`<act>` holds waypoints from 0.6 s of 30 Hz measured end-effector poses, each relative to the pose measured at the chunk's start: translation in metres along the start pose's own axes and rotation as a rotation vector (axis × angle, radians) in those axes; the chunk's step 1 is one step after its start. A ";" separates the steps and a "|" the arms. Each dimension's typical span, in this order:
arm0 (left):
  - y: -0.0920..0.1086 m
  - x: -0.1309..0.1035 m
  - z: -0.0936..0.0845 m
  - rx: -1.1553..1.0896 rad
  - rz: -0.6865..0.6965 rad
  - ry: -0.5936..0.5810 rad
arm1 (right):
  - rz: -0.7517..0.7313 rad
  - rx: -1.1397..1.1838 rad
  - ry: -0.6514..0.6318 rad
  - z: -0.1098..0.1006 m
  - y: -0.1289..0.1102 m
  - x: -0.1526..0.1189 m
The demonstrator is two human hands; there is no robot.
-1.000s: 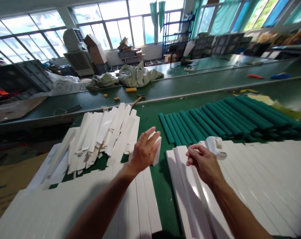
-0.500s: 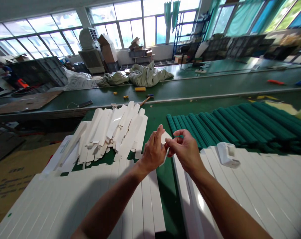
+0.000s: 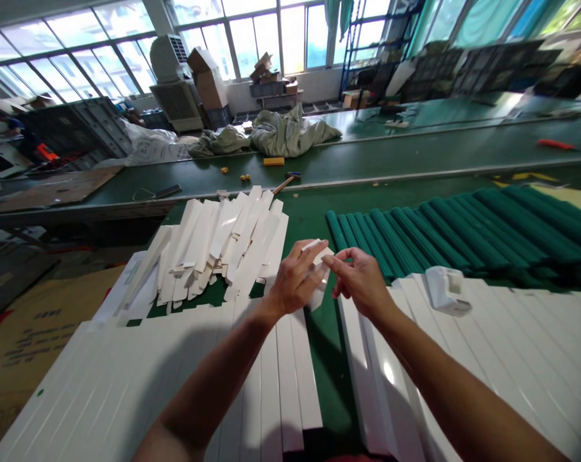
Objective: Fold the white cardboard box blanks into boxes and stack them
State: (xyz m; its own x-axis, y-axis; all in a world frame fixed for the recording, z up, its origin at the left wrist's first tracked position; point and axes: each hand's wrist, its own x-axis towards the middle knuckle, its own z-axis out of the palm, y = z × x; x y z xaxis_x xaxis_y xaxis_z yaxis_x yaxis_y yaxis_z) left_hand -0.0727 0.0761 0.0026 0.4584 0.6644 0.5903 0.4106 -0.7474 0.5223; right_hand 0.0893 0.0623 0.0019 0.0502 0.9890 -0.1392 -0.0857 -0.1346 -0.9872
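Note:
My left hand [image 3: 297, 277] is wrapped around a slim white carton [image 3: 319, 292], its fingers lying across the carton's upper end. Small flaps stand out at that end. My right hand [image 3: 360, 279] pinches at the edge of a flap with thumb and index finger, the other fingers curled. Most of the carton's body is hidden behind my left hand. To the left lies a loose pile of flat white cartons [image 3: 223, 237]. Long white cartons [image 3: 185, 366] lie side by side under my left forearm, and more white cartons [image 3: 512, 340] lie under my right forearm.
Dark green ribbed rolls [image 3: 444, 231] are stacked at the right. A white plastic holder [image 3: 447, 292] rests on the right-hand cartons. Behind the green table [image 3: 314, 205] runs a conveyor [image 3: 387, 160] bearing crumpled sacks [image 3: 290, 131] and a yellow block [image 3: 274, 162].
My left hand's fingers have spread further over the carton's end, and more of the carton and its flaps shows. My right hand stays at the flap. The view has shifted slightly.

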 end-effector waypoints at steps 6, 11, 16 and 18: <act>-0.005 0.003 0.010 0.056 -0.094 0.156 | -0.334 -0.842 0.129 0.015 0.072 0.009; -0.021 0.015 0.028 0.026 -0.189 0.224 | -0.227 -1.108 0.059 0.013 0.095 0.008; -0.057 -0.007 0.050 0.206 -0.562 0.162 | 0.121 -1.221 -0.153 -0.006 0.114 0.005; -0.073 -0.028 0.054 0.380 -0.716 0.098 | 0.167 -1.216 -0.261 -0.011 0.131 0.002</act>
State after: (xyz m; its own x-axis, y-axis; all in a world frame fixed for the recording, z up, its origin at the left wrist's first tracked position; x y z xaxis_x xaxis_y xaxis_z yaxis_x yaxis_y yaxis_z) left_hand -0.0727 0.1125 -0.0855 -0.0809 0.9641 0.2531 0.8251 -0.0777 0.5596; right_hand 0.0888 0.0456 -0.1281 -0.0827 0.9182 -0.3873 0.9071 -0.0915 -0.4108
